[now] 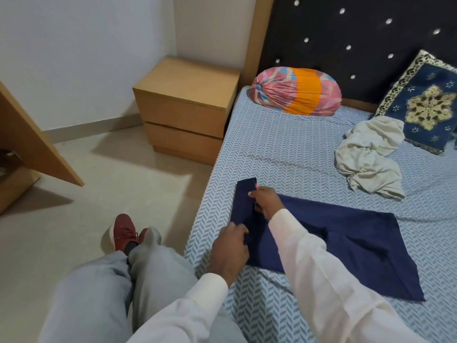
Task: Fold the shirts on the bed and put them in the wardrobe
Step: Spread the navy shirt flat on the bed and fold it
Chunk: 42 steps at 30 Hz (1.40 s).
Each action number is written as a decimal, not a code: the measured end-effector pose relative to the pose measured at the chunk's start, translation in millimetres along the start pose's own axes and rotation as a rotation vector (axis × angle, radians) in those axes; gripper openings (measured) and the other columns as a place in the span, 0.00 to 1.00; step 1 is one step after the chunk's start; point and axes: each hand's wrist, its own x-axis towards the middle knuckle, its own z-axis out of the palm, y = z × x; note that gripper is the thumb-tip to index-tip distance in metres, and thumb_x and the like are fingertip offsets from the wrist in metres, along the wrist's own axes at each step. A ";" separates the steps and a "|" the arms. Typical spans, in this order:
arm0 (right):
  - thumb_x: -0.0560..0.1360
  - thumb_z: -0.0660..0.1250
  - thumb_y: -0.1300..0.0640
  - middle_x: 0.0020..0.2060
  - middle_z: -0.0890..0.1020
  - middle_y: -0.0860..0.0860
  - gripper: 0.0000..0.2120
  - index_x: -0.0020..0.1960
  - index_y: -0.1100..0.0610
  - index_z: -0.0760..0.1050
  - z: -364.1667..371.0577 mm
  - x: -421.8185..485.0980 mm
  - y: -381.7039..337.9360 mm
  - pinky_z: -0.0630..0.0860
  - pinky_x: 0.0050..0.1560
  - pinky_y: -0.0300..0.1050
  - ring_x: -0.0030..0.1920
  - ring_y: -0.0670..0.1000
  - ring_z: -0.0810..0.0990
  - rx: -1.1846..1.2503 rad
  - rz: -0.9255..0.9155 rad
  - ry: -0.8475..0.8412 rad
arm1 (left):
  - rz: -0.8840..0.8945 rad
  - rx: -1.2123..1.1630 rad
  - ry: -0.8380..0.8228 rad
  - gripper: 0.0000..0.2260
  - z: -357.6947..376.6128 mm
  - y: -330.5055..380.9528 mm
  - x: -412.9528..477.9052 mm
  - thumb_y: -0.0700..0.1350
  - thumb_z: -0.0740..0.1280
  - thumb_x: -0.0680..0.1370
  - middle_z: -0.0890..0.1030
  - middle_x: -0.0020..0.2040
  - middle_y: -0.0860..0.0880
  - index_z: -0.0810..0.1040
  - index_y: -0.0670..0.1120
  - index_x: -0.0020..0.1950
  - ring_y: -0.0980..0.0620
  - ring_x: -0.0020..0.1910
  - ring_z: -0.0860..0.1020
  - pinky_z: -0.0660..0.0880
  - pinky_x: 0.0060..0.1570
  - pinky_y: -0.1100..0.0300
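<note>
A navy blue shirt (346, 246) lies flat on the bed (284, 149) near its left edge, with one strip at its left end folded over. My left hand (230, 248) presses and grips the near part of that folded strip. My right hand (265, 200) pinches the strip's far part, close to a small red tag. A crumpled white shirt (371, 157) lies loose further back on the bed, to the right. At the left edge of the view stands a wooden wardrobe door (37, 144), open.
A wooden two-drawer bedside cabinet (183, 107) stands on the floor beside the bed's head. A pink and orange bolster (296, 91) and a blue patterned cushion (425, 105) rest against the dark headboard. My legs and red shoe (123, 231) are beside the bed.
</note>
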 end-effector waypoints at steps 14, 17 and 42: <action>0.80 0.62 0.51 0.64 0.70 0.57 0.19 0.69 0.55 0.69 -8.2 -14.6 27.5 0.71 0.60 0.57 0.65 0.61 0.69 -0.964 -0.393 0.224 | 0.164 -0.308 -0.223 0.24 25.0 -12.2 -4.7 0.51 0.69 0.77 0.75 0.61 0.51 0.71 0.49 0.71 0.56 0.55 0.76 0.72 0.56 0.63; 0.80 0.59 0.44 0.69 0.65 0.56 0.22 0.71 0.52 0.68 -3.2 -13.5 25.3 0.67 0.65 0.60 0.68 0.62 0.63 -1.069 -0.285 0.143 | -0.032 -0.259 0.064 0.17 19.5 -18.7 -2.5 0.49 0.69 0.77 0.75 0.59 0.50 0.74 0.51 0.65 0.51 0.49 0.78 0.75 0.52 0.56; 0.76 0.60 0.59 0.49 0.78 0.58 0.33 0.78 0.52 0.52 88.8 -66.1 -30.5 0.72 0.35 0.46 0.39 0.57 0.76 -1.324 -0.303 -0.077 | -0.224 -0.384 0.068 0.06 -35.2 -54.4 -5.0 0.49 0.66 0.76 0.80 0.42 0.50 0.70 0.51 0.43 0.45 0.43 0.77 0.72 0.41 0.55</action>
